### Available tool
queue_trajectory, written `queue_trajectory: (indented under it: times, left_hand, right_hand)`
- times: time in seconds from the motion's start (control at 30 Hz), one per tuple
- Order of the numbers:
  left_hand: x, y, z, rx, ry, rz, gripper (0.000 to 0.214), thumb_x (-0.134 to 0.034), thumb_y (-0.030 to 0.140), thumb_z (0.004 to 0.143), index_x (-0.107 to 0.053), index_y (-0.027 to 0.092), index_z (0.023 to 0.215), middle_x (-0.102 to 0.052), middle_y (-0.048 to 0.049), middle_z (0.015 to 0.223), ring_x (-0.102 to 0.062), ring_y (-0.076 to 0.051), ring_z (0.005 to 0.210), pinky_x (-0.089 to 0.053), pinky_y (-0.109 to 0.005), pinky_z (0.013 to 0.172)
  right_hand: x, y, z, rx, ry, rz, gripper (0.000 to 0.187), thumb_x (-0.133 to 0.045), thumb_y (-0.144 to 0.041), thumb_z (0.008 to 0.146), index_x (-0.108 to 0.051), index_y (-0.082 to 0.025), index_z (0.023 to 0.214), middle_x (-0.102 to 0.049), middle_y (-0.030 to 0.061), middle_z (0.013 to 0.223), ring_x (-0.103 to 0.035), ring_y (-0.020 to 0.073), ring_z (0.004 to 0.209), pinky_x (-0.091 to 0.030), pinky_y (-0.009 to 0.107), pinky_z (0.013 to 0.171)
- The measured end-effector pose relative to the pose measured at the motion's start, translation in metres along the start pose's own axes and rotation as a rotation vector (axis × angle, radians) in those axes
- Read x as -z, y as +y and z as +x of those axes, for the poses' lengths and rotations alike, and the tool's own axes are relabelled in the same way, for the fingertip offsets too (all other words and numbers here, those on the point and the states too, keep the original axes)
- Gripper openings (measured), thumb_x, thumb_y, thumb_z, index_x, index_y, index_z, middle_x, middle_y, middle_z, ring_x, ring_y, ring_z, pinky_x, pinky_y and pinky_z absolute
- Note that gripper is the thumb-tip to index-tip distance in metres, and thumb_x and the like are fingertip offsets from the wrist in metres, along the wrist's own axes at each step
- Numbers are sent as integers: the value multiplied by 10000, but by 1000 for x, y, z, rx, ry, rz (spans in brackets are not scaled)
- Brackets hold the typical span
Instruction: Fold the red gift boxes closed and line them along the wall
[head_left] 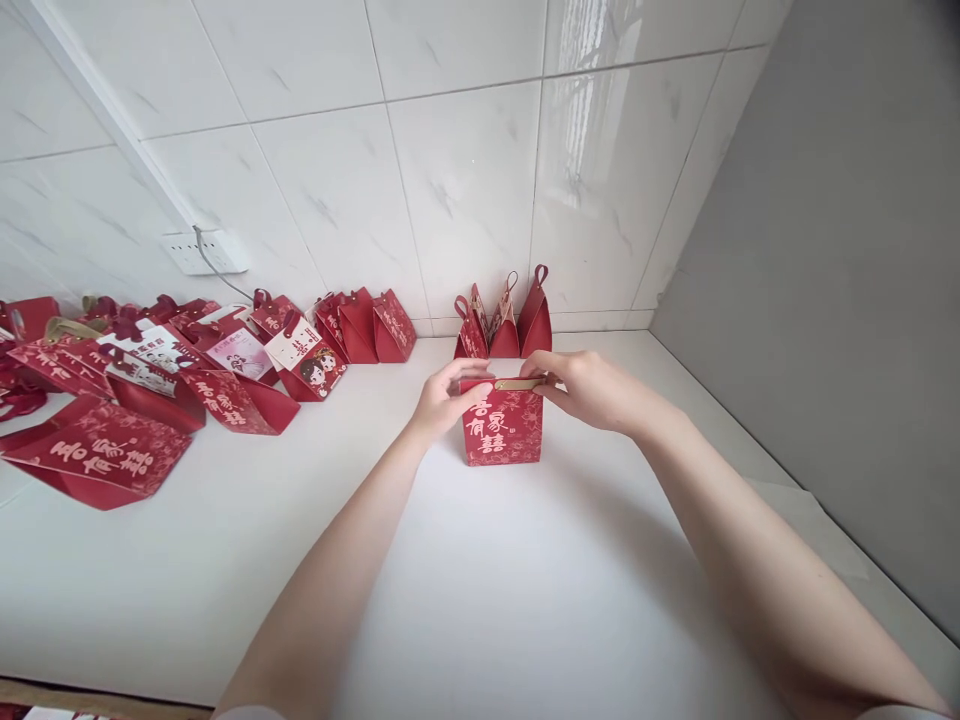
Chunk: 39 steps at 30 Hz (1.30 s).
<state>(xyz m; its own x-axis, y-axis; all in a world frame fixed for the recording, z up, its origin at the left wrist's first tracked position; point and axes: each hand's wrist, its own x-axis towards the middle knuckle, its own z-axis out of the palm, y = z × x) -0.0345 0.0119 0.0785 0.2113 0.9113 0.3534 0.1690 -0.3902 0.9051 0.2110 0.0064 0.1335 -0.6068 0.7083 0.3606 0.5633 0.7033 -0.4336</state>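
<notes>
A red gift box [504, 430] with pale printed characters and a floral pattern stands upright on the white table in front of me. Along its top edge runs a tan strip [517, 384]. At the box's upper left corner, my left hand [448, 398] grips the edge, thumb on the front face and fingers behind. On the opposite upper corner, my right hand [581, 385] pinches the top by the end of the tan strip. Just behind stand several red boxes [535, 325] with ribbon loops on top.
Many red gift boxes [112, 450] crowd the left side, some bearing printed cards [306, 355]. More red boxes [375, 325] line up by the tiled wall [457, 170]. A socket [204, 252] with a cable is on that wall. A grey panel [840, 300] bounds the right.
</notes>
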Motion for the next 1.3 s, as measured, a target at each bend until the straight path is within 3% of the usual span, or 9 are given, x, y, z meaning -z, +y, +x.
queue_trajectory:
  times: [0.1, 0.17, 0.27, 0.4, 0.7, 0.87, 1.1, 1.3]
  left_hand:
    - [2, 24, 9, -7, -99, 187, 329, -694, 407, 813, -726, 186, 1054, -723, -85, 1057, -660, -216, 983, -501, -305, 862]
    - [2, 30, 8, 34, -129, 266, 311, -660, 428, 835, -746, 183, 1005, -731, -68, 962, -656, -191, 859, -495, -287, 774]
    - [2, 28, 4, 62, -134, 303, 343, -617, 464, 858, -745, 160, 950, -687, -40, 790, -590, -155, 712, -445, -268, 660]
    - [3, 25, 3, 27, -145, 299, 357, -588, 474, 876, -729, 147, 911, -599, -7, 698, -502, -125, 653, -387, -257, 626]
    - [1, 26, 5, 14, -118, 323, 351, -585, 471, 876, -711, 144, 864, -490, 20, 614, -425, -109, 604, -341, -248, 589]
    - [0, 24, 5, 17, -113, 272, 342, -598, 455, 869, -693, 139, 782, -487, 13, 609, -427, -112, 601, -341, -254, 586]
    - [-2, 23, 5, -4, -95, 250, 343, -618, 454, 847, -707, 140, 741, -527, 1, 600, -458, -125, 587, -348, -262, 573]
    - [-2, 20, 5, -2, -79, 268, 340, -612, 458, 850, -731, 143, 801, -588, -5, 646, -509, -135, 630, -385, -258, 608]
  right_hand:
    - [4, 2, -2, -36, -25, -3, 193, -502, -167, 912, -631, -258, 1022, -733, 19, 965, -674, 198, 810, -481, 291, 645]
    - [5, 2, -3, -20, -22, -30, 183, -528, -205, 921, -629, -258, 1064, -734, 28, 991, -679, 216, 841, -497, 311, 662]
    - [1, 0, -4, 114, 72, -79, 233, -523, -235, 952, -605, -248, 1170, -718, 45, 1094, -668, 226, 953, -516, 344, 754]
    - [-18, 7, -4, 323, 217, -166, 279, -452, -233, 1007, -592, -257, 1246, -664, 44, 1270, -638, 210, 1099, -489, 380, 907]
    - [-41, 31, -3, 490, 363, -543, 436, -483, -92, 967, -528, -246, 1373, -548, 90, 1424, -602, 236, 1129, -505, 383, 835]
    - [-48, 44, -4, 594, 423, -614, 523, -498, -66, 959, -442, -255, 1443, -580, 80, 1391, -568, 217, 1217, -501, 369, 883]
    - [-56, 51, -3, 674, 569, -751, 519, -527, -74, 946, -455, -250, 1429, -676, 41, 1264, -634, 175, 1101, -512, 329, 855]
    - [-58, 49, -4, 701, 610, -709, 524, -546, -67, 933, -473, -266, 1413, -701, 42, 1203, -647, 168, 1065, -501, 326, 880]
